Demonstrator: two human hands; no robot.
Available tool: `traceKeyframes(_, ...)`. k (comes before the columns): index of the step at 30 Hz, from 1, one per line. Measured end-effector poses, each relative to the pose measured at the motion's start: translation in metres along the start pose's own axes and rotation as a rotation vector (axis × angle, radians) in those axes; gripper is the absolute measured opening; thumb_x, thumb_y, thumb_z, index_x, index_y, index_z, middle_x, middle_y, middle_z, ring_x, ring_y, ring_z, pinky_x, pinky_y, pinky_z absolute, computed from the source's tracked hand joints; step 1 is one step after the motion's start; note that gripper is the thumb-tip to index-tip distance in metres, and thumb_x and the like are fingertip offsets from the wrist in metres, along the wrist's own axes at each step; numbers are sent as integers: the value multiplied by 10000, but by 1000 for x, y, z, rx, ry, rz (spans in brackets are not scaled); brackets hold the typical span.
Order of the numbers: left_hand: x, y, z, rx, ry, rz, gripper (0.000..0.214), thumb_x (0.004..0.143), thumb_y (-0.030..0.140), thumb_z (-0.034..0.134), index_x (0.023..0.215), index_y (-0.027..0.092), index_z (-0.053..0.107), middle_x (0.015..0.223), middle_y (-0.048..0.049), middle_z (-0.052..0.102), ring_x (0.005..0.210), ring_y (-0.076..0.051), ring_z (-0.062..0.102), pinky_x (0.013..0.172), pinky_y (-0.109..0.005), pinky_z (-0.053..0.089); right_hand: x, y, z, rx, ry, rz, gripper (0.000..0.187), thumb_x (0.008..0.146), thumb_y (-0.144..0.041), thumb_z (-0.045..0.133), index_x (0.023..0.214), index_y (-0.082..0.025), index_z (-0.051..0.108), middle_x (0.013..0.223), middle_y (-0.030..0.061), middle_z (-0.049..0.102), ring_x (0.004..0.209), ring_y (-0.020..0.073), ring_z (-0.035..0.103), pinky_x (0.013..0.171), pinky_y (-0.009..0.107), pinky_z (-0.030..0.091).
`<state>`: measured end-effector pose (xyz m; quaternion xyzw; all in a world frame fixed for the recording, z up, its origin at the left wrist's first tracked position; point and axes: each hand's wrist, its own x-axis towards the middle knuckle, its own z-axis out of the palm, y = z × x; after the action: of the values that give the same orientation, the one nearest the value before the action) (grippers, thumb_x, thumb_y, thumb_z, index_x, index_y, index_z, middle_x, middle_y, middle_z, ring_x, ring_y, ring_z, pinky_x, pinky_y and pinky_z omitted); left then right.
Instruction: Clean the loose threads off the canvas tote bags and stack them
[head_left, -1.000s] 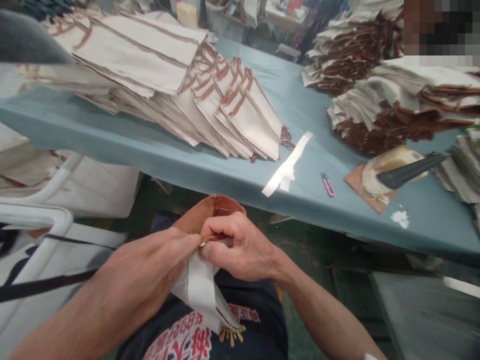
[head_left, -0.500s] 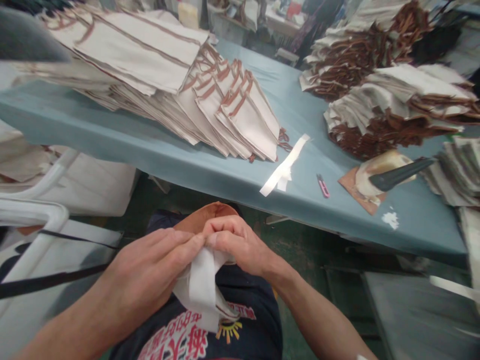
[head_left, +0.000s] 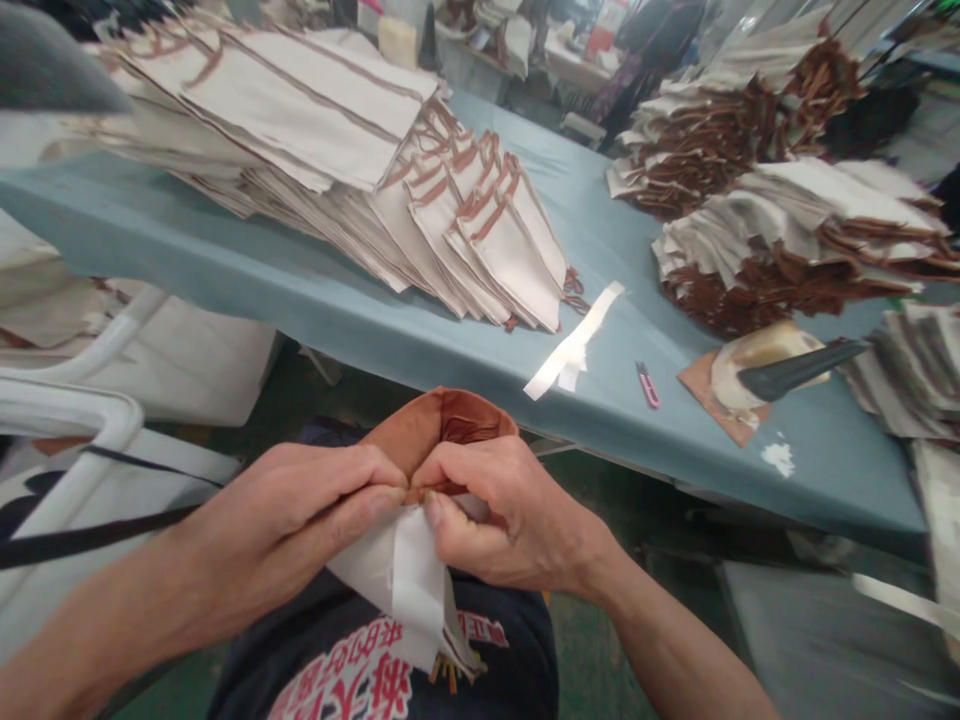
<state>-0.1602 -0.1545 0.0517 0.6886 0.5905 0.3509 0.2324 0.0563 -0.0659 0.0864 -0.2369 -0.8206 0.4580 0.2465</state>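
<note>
Over my lap, a brown and off-white fabric piece point(head_left: 409, 425) is pinched between both hands. My left hand point(head_left: 322, 510) grips its edge with thumb and fingers pressed together. Just beside it, my right hand point(head_left: 502, 500) pinches the same edge, the two thumbs a small gap apart. The brown part bulges up beyond my hands, and a white strip point(head_left: 416, 580) with off-white cloth hangs below them. My fingers partly hide the seam where the parts meet.
On the blue table point(head_left: 315, 320) lie stacked off-white bags point(head_left: 300, 100) with brown trim. White strips point(head_left: 574, 345), pink thread snips point(head_left: 647, 385), a glue pot with a dark-handled brush point(head_left: 750, 375) and brown-and-white bundles point(head_left: 787, 235) sit rightward. A white plastic frame point(head_left: 82, 405) stands at left.
The brown fabric has risen and spread open above my hands. My right thumb has shifted down, the knuckles turning outward, and the white strip hangs straighter.
</note>
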Motion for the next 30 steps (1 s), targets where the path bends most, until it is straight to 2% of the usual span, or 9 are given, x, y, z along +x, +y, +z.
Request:
traceKeyframes(3, 4, -4, 4, -47, -13, 7, 461, 1092, 644, 548, 839, 285, 691, 649, 5, 645, 652, -206, 649, 597, -274, 522, -2, -2, 9, 212, 37, 81, 75, 828, -212, 539, 773, -228, 588, 629, -66, 534, 506, 83, 406, 513, 218, 337)
traceKeyframes(6, 11, -7, 10, -216, -6, 18, 526, 1084, 650, 543, 715, 276, 583, 588, 27, 547, 569, -177, 528, 562, -288, 465, -1, -5, 23, 440, 87, 152, 66, 824, -274, 561, 767, -242, 568, 603, -68, 503, 482, 89, 364, 474, 225, 307)
traceKeyframes(10, 28, -2, 27, -449, 23, 35, 626, 1117, 636, 455, 621, 268, 354, 538, 53, 420, 493, -140, 364, 504, -289, 388, 6, -4, 36, 584, 181, 90, 102, 870, -306, 569, 785, -251, 561, 618, -52, 523, 505, 109, 417, 494, 238, 366)
traceKeyframes(13, 40, -2, 37, -485, 50, 28, 620, 1122, 664, 412, 645, 278, 322, 557, 58, 413, 495, -137, 369, 475, -276, 376, 10, 1, 26, 455, 196, -26, 81, 924, -254, 597, 845, -237, 603, 677, -45, 577, 538, 110, 450, 522, 234, 393)
traceKeyframes(16, 47, -7, 34, -493, 42, 43, 609, 1117, 659, 470, 658, 259, 453, 593, 46, 496, 523, -144, 449, 493, -269, 405, 10, 4, 1, 217, 121, -140, 116, 974, -169, 604, 892, -208, 676, 777, -19, 667, 639, 113, 548, 625, 228, 452)
traceKeyframes(19, 53, -8, 16, -477, -23, 73, 586, 1134, 603, 489, 695, 230, 594, 633, 25, 597, 555, -150, 518, 522, -270, 434, 10, 6, -21, 17, 47, -189, 158, 1013, -138, 599, 918, -187, 716, 822, -5, 717, 695, 114, 598, 678, 222, 467)
traceKeyframes(22, 64, 1, -9, -444, -146, 116, 562, 1162, 522, 446, 734, 218, 648, 656, 30, 598, 579, -148, 516, 547, -269, 435, 13, 9, -31, -81, 39, -188, 177, 1039, -161, 613, 891, -192, 707, 772, -24, 701, 652, 106, 562, 633, 224, 420)
traceKeyframes(26, 77, 17, -34, -298, -324, 125, 530, 1187, 452, 380, 715, 239, 495, 672, 49, 485, 601, -140, 428, 544, -271, 370, 20, 10, -33, -193, 53, -194, 195, 1056, -204, 652, 862, -206, 668, 745, -33, 691, 636, 112, 555, 623, 242, 393)
traceKeyframes(30, 79, 19, -37, -132, -412, 148, 491, 1188, 435, 457, 739, 238, 485, 701, 59, 472, 626, -131, 456, 564, -254, 369, 19, 10, -34, -291, 90, -224, 195, 1072, -219, 678, 878, -213, 654, 777, -14, 719, 680, 130, 600, 658, 257, 417)
